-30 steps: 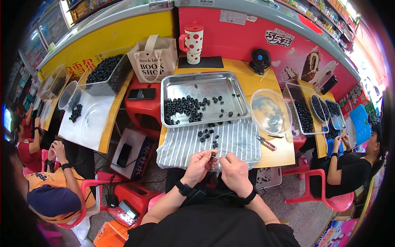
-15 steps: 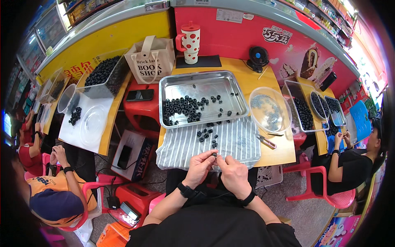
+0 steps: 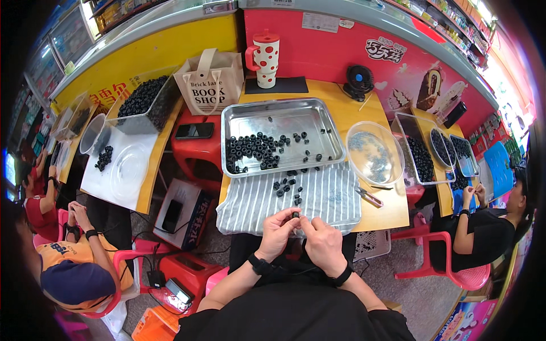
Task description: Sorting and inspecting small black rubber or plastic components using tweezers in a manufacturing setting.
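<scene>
Close to the table's front edge, my left hand (image 3: 276, 234) pinches a small black ring-shaped piece (image 3: 296, 215) between thumb and fingers. My right hand (image 3: 325, 246) is closed beside it, its fingertips at the piece; whatever they grip is too small to make out. Beneath and beyond the hands lies a grey-and-white striped cloth (image 3: 335, 207), with several loose black pieces (image 3: 280, 193) on it. Many more of these pieces fill the left part of a shallow metal tray (image 3: 256, 118), which rests on the cloth's far edge.
Right of the tray, a clear round tub (image 3: 350, 152) contains small silvery bits. A red-handled cutter (image 3: 371, 197) lies near it. Farther back stand a dotted tumbler (image 3: 265, 59), a canvas bag (image 3: 207, 82) and a black fan (image 3: 359, 82). People sit at both sides.
Both hands stay nearly in place, with only slight finger movement around the black piece. The whole view has shifted by a tiny amount.
</scene>
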{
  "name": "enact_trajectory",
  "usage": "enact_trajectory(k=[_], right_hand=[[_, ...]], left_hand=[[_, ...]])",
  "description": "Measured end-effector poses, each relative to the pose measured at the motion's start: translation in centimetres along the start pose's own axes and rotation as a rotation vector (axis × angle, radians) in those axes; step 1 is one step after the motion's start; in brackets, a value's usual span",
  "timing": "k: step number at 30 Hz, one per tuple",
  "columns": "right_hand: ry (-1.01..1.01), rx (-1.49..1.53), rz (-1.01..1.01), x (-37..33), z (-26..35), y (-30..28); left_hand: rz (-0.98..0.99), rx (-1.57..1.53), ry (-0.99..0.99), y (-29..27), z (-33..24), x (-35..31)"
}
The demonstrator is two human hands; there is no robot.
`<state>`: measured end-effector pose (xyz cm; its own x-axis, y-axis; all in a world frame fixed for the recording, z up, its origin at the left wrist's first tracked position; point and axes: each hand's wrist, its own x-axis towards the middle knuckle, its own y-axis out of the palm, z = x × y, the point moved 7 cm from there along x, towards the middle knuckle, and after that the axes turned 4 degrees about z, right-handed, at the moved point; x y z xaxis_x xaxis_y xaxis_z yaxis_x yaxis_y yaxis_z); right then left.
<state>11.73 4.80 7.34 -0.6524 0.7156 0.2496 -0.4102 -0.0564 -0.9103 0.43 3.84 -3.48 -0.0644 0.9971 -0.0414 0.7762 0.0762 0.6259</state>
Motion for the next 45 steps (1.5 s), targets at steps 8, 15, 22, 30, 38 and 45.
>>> enact_trajectory(k=[8, 15, 22, 30, 38, 45], right_hand=[[0.025, -0.040, -0.031, 0.0, 0.7, -0.2], [0.059, -0.149, 0.021, 0.5, 1.1, 0.4], [0.022, 0.138, 0.022, 0.2, -1.7, 0.5], [0.008, -0.054, -0.053, 1.2, -6.2, 0.1], [0.125, 0.691, -0.118, 1.3, -6.0, 1.3], [0.306, 1.193, 0.042, 1.0, -6.6, 3.9]], left_hand=[[-0.053, 0.072, 0.077, 0.4, 0.0, -0.2], [-0.085, 0.230, 0.157, 0.0, 0.3, 0.1], [-0.096, 0.148, 0.092, 0.4, -0.3, -0.2], [0.017, 0.795, 0.342, 3.6, -3.8, -0.4], [0.111, 1.039, 0.559, 4.9, -5.6, -0.4], [0.190, 1.149, 0.679, 5.9, -5.6, -0.5]])
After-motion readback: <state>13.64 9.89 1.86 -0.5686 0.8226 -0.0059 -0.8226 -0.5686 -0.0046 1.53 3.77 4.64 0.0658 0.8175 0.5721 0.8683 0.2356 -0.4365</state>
